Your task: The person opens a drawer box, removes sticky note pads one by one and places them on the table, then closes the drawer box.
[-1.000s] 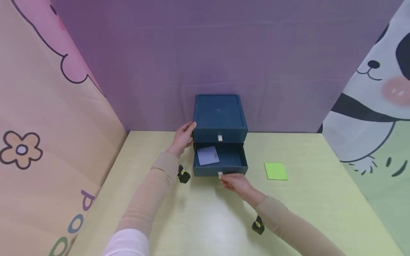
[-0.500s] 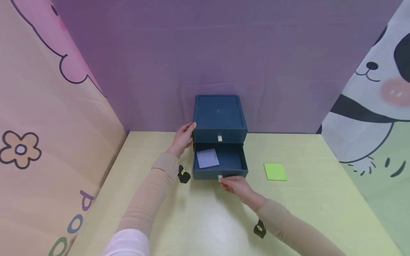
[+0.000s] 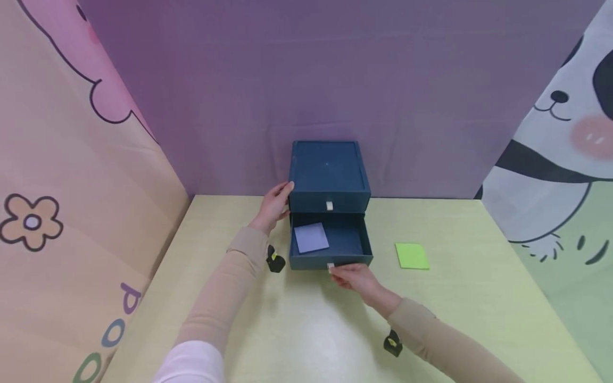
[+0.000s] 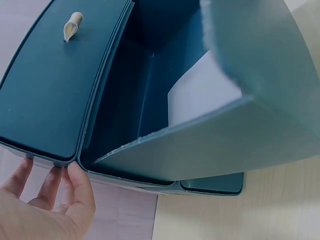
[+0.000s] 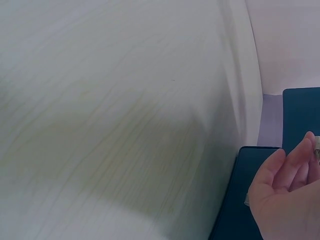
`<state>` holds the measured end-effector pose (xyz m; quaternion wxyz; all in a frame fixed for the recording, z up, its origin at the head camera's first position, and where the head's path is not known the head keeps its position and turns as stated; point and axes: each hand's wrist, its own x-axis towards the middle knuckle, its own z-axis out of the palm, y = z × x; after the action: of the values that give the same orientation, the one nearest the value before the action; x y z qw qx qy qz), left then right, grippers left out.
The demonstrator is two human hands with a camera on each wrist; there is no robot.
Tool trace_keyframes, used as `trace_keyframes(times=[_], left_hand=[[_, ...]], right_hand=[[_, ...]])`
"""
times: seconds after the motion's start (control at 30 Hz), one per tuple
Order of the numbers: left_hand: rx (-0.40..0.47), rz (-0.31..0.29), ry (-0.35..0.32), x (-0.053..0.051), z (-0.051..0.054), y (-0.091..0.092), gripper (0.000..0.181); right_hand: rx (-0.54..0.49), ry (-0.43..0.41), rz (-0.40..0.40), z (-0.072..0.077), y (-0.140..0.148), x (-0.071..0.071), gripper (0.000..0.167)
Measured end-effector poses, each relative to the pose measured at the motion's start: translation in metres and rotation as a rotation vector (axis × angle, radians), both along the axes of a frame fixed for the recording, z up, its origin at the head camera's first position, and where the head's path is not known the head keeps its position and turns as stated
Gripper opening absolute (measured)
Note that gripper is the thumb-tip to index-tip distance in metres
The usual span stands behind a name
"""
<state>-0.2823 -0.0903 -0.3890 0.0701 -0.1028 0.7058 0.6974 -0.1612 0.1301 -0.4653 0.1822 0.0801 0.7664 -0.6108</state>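
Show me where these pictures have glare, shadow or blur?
Head view: a pale glare on the table, soft shadows beside both sleeves; left wrist view: the pulled-out drawer's nearest corner looks blurred; right wrist view: a broad, soft-edged shadow crosses the table.

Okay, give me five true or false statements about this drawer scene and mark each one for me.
1. The right hand pinches the pull tab of the open drawer. True.
2. The top drawer is pulled out. False: it is closed.
3. The green square lies on the table, to the right of the cabinet. True.
4. The lavender square lies on the table. False: it lies inside the open drawer.
5. The left hand touches the cabinet's side. True.
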Motion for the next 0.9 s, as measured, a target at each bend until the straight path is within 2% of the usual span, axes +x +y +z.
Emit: trace_keyframes(times=[0.53,0.9], left_hand=[[0.004,0.000,-0.008,0.001,0.002,-0.001,0.056],[0.007,-0.006,-0.013,0.001,0.003,0.000,0.057]], right_hand=[[0.061,-0.018,0.013,0.001,0.000,0.007,0.031],[0.049,-0.026,0.033,0.000,0.001,0.011,0.033]])
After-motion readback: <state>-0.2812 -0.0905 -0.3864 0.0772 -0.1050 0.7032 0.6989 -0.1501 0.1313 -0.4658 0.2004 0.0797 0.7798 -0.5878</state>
